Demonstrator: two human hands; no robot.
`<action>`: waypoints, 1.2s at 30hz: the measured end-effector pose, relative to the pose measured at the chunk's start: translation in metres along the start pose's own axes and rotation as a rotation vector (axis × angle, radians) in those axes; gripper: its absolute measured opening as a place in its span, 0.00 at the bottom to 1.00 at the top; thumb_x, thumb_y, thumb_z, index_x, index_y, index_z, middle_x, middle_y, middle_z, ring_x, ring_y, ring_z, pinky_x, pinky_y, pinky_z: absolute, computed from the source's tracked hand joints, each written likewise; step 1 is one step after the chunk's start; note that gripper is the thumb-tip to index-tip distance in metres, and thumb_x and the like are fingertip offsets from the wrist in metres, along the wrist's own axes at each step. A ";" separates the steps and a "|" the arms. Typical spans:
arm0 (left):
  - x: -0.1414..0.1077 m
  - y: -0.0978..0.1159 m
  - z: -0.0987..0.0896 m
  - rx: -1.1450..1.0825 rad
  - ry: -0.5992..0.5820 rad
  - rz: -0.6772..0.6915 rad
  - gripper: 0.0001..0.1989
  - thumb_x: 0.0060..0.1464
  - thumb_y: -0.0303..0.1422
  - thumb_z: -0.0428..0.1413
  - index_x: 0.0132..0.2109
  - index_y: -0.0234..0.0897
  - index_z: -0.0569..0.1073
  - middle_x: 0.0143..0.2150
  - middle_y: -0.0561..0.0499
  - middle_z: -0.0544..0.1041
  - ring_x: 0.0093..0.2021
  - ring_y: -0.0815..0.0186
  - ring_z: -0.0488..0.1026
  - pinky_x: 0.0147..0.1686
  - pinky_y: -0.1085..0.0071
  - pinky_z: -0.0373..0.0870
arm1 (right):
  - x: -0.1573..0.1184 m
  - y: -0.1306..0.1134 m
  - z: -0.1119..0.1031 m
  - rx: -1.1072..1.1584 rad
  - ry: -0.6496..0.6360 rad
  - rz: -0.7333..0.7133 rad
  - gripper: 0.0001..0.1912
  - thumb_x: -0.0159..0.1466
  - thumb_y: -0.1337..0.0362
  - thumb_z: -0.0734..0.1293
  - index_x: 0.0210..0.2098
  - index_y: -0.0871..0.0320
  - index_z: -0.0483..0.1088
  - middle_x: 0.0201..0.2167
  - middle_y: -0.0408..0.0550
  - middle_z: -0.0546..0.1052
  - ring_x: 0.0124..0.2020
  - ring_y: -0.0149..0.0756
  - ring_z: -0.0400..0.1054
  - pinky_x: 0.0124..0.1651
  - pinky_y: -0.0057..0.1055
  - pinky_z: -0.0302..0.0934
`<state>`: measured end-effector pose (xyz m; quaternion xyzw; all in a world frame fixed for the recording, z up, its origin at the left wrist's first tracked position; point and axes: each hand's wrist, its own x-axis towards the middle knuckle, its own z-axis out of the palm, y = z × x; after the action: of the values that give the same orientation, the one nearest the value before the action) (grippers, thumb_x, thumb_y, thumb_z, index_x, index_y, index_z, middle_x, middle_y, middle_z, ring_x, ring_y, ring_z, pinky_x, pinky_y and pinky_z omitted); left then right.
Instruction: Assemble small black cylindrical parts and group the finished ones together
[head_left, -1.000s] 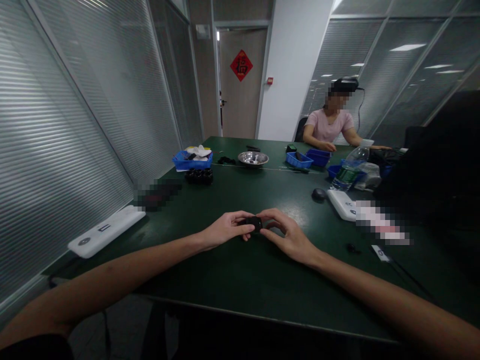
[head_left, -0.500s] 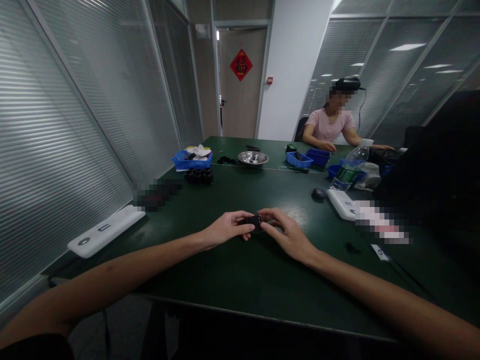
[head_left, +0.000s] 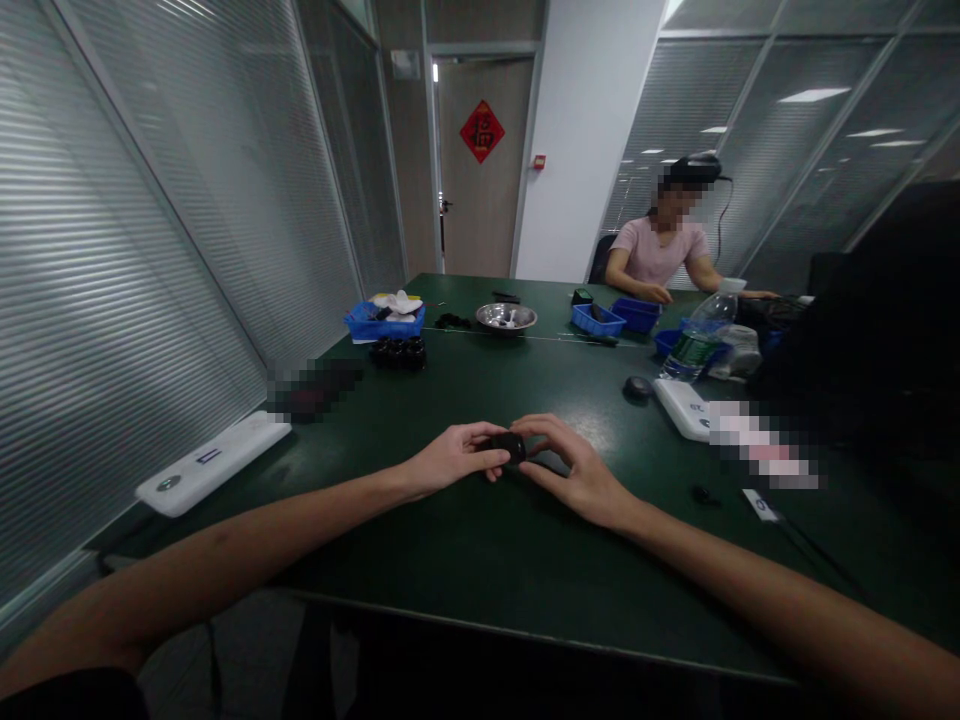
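A small black cylindrical piece (head_left: 513, 447) is pinched between the thumb and fingers of my left hand (head_left: 459, 458), just above the green table (head_left: 450, 555). What kind of part it is, I cannot make out. My right hand (head_left: 574, 468) curves around the right end of the piece, thumb below and fingers above, spread apart. Whether its fingertips touch the piece is hard to see. Farther back stand several black cylindrical pieces (head_left: 398, 352) in a cluster.
A blue basket (head_left: 367, 327), a metal bowl (head_left: 487, 322) and blue trays (head_left: 600, 326) stand at the back. White power banks lie left (head_left: 217, 462) and right (head_left: 681, 408). Near a mouse (head_left: 637, 389) is a water bottle (head_left: 697, 340). A co-worker (head_left: 660, 250) sits at the far right.
My right thumb has moved down and away from the black piece, widening the gap between thumb and fingers. My left hand holds its place.
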<state>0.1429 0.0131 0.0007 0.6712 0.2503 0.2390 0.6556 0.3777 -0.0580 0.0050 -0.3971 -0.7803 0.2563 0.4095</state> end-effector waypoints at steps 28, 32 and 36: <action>0.000 0.001 0.001 0.006 0.003 0.012 0.25 0.58 0.39 0.65 0.58 0.33 0.73 0.48 0.45 0.77 0.38 0.68 0.75 0.45 0.64 0.73 | 0.000 -0.002 0.001 -0.066 0.008 -0.048 0.20 0.69 0.61 0.69 0.60 0.49 0.68 0.57 0.52 0.70 0.55 0.44 0.70 0.53 0.46 0.73; -0.001 0.002 0.001 0.002 -0.008 0.000 0.25 0.57 0.39 0.66 0.59 0.33 0.73 0.49 0.44 0.77 0.39 0.67 0.75 0.45 0.64 0.73 | -0.002 -0.003 0.000 -0.085 -0.005 -0.005 0.16 0.72 0.60 0.66 0.58 0.50 0.69 0.52 0.51 0.73 0.49 0.42 0.73 0.51 0.46 0.74; -0.002 0.002 0.001 -0.002 -0.005 -0.005 0.26 0.57 0.39 0.66 0.58 0.32 0.73 0.48 0.45 0.77 0.38 0.68 0.74 0.45 0.64 0.73 | -0.002 -0.003 0.001 -0.104 0.016 -0.087 0.20 0.70 0.61 0.69 0.60 0.50 0.68 0.57 0.52 0.70 0.54 0.44 0.70 0.54 0.47 0.72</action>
<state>0.1426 0.0108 0.0032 0.6704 0.2501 0.2362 0.6574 0.3766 -0.0615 0.0062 -0.3854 -0.8058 0.1944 0.4053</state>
